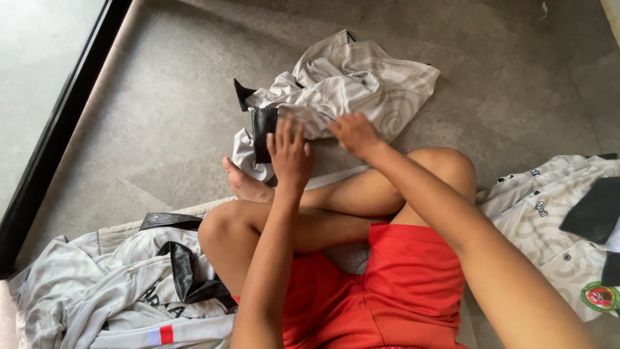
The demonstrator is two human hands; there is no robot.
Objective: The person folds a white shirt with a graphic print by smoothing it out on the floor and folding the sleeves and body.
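I sit cross-legged on the floor in red shorts (394, 284). A crumpled grey-and-white patterned shirt with black trim (361, 81) lies on the floor in front of my legs. My left hand (289, 152) reaches out with fingers spread, resting against the shirt's near edge beside its black sleeve band (263, 129). My right hand (355, 134) pinches a fold of the same shirt's fabric at its lower edge.
A heap of similar grey-white shirts with black trim (123, 284) lies at my left. More such shirts (555, 220) lie at my right. The grey floor (174, 97) meets a dark door frame (58, 129) at the left.
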